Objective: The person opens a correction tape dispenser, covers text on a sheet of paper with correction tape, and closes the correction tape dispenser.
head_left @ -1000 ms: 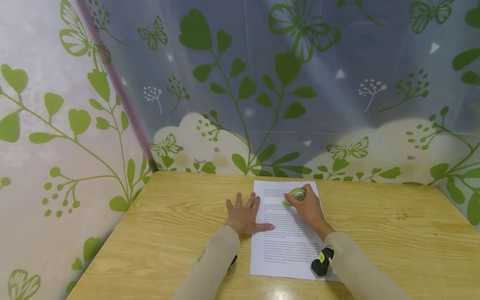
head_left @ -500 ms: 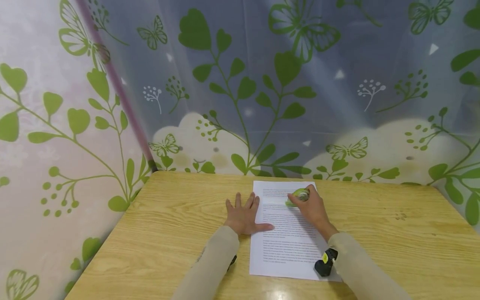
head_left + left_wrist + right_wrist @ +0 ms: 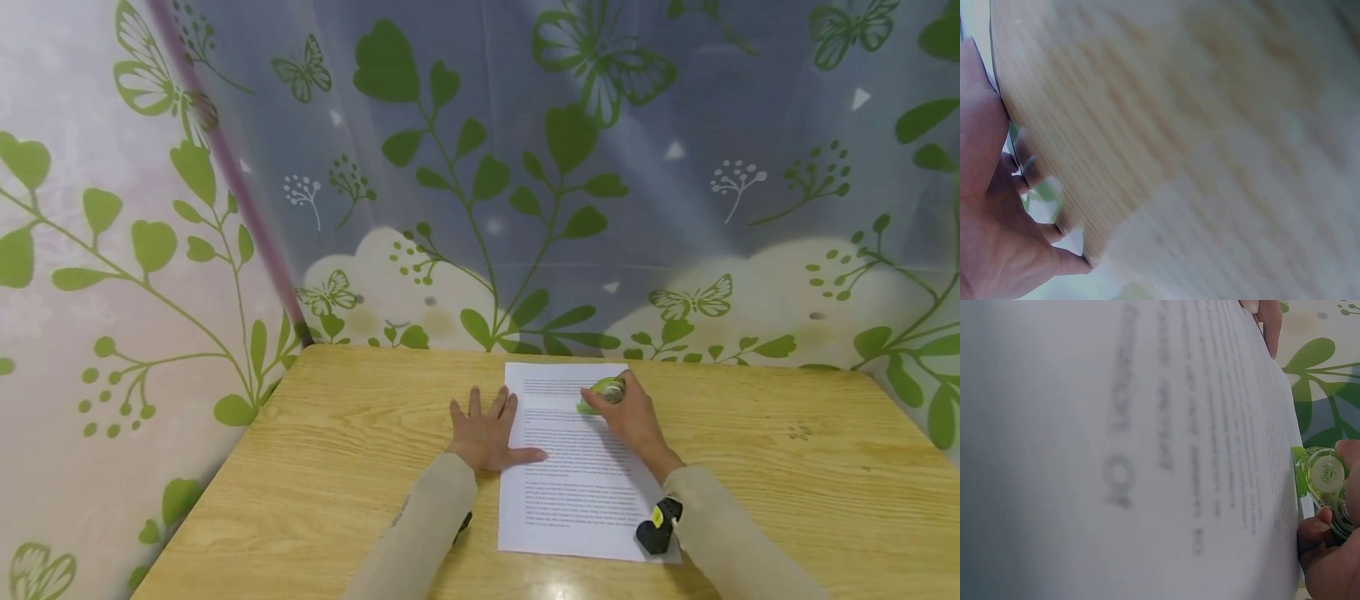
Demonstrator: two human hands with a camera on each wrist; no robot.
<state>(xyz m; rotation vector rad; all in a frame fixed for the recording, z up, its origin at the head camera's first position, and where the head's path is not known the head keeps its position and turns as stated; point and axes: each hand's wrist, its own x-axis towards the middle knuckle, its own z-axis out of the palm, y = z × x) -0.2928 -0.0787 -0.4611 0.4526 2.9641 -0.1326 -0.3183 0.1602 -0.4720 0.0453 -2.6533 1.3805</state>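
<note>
A printed sheet of paper (image 3: 570, 533) lies on the wooden table, its lines of text broken by a blank band near the top. My right hand (image 3: 636, 421) pinches a green, see-through correction tape (image 3: 606, 389) at the right end of that band. In the right wrist view the correction tape (image 3: 1324, 474) shows a round reel inside, and its green tip meets the paper. My left hand (image 3: 483, 437) rests with fingers spread at the sheet's left edge, the thumb on the paper and the other fingers mostly on the wood.
The wooden table (image 3: 360, 467) reaches back to a hanging cloth (image 3: 480, 167) printed with leaves and butterflies. A second pale cloth (image 3: 112, 333) hangs at the left. A black device (image 3: 658, 527) is strapped at my right wrist, above the paper's lower right corner.
My right hand has slid a little to the right across the paper with the correction tape. The left hand stays in place on the sheet's edge.
</note>
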